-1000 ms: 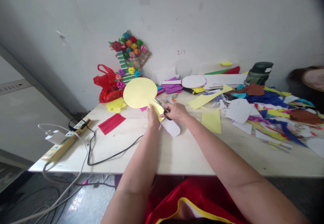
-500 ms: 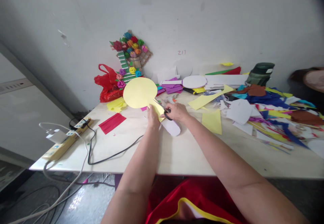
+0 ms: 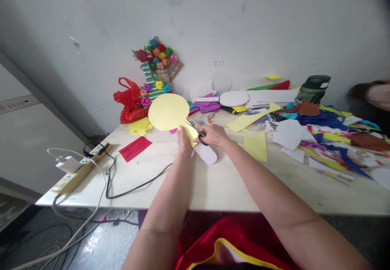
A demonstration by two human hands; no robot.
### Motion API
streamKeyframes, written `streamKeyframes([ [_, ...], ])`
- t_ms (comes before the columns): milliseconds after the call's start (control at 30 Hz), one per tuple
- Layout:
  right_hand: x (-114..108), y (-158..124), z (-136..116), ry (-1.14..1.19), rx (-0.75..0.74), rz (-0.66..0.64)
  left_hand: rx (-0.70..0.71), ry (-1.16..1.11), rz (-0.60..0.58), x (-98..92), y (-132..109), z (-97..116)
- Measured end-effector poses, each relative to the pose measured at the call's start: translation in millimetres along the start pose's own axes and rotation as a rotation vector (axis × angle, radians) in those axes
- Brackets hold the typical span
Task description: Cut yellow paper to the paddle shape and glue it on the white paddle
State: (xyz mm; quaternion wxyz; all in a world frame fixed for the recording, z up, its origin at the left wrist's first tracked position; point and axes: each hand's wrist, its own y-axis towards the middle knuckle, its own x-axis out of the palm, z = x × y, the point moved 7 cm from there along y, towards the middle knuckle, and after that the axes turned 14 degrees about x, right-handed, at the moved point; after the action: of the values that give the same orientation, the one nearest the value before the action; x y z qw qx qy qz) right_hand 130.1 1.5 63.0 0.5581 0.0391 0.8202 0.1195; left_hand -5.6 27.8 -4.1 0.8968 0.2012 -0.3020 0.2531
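Fingers of the left hand (image 3: 184, 143) pinched yellow paper (image 3: 168, 112) while the right hand (image 3: 214, 135) gripped scissors (image 3: 202, 138) at the paper's four o'clock, virtually unmoved, so cutting had apparently hardly advanced.

The left hand (image 3: 184, 141) partly hides the yellow paper (image 3: 168, 112).

smooth matt paper cutout (image 3: 168, 112)

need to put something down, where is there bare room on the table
Mostly bare tabletop shows between the forearms, nearer than the white paper piece; between the right forearm and the paper scraps, by the front edge; and between the red paper and black cable. Crowded: the right side, heaped with scraps, and along the wall.
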Motion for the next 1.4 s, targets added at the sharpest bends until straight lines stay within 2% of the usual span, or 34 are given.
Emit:
streamKeyframes([
  [333, 0.8, 0.2, -0.6, 0.038, 0.003, 0.015, 0.012, -0.039, -0.034, 0.5, 3.7, -3.5],
  [533, 1.6, -0.6, -0.7, 0.054, 0.002, 0.028, -0.003, -0.036, -0.013, -3.2, 7.7, -8.9],
  [933, 3.3, 0.7, -0.1, 0.092, -0.023, 0.037, -0.010, -0.069, -0.089, -0.6, 10.2, -14.7],
  [1133, 5.1, 2.0, 1.0, 0.087, -0.019, 0.012, -0.002, -0.049, -0.061, -5.9, 13.3, -17.4],
  [1400, 1.4, -1.0, -0.4, 0.047, -0.004, 0.014, 0.000, -0.031, -0.051, 1.0, 4.7, -7.7],
])
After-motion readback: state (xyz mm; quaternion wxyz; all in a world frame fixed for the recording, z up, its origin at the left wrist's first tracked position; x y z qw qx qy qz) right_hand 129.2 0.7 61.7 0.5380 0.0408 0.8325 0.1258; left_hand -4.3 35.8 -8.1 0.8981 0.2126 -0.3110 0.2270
